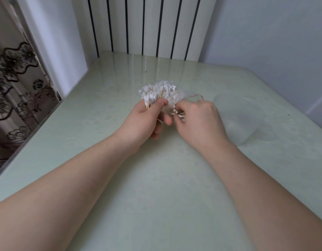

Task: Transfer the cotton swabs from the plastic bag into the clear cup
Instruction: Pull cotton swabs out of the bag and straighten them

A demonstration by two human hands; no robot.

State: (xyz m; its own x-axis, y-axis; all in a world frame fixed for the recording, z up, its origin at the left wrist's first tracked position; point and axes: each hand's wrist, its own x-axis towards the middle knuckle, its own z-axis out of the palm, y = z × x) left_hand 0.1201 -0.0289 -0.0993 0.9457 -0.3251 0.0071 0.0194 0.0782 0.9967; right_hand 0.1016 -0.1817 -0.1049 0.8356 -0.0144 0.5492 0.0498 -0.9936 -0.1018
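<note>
Left hand (147, 122): fingers curled round cotton swabs (161, 91), held above surface (156, 187). Long axes fan away from person, white tips farthest. Right hand (198, 120): fingers pinch plastic bag (188, 97) at swabs' near ends. Clear cup (245, 120) just right.

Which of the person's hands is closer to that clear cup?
Right. The right hand sits just beside the clear cup, pinching the cotton swabs; the left hand holds them farther off, across the bundle.
</note>
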